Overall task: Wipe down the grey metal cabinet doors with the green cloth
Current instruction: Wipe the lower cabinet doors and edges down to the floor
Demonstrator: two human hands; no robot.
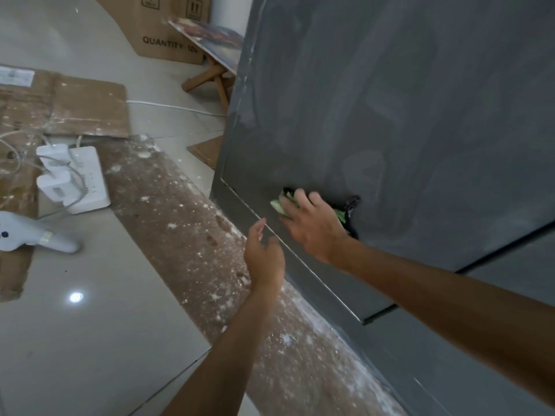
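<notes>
The green cloth is lying flat against the lower left part of the grey metal cabinet door, just above the door's bottom edge, and is showing mostly beyond the fingertips; a dark fringe of it is protruding to the right of the hand. The right hand is pressing the cloth to the door with palm down and fingers spread over it, the forearm reaching in from the near right. The left hand is hovering just left of and nearer than the right hand, loosely open and holding nothing, apart from the cloth, with its fingertips close to the door's lower edge. The door surface is showing pale smears and streaks. Below the cabinet, a strip of brown floor covering speckled with white is running along the floor. Farther left, a white power strip with plugged adapters and a white handheld device are resting on the glossy floor. Flattened cardboard is lying at the far left, and a cardboard box and a wooden stool are standing at the far end.
</notes>
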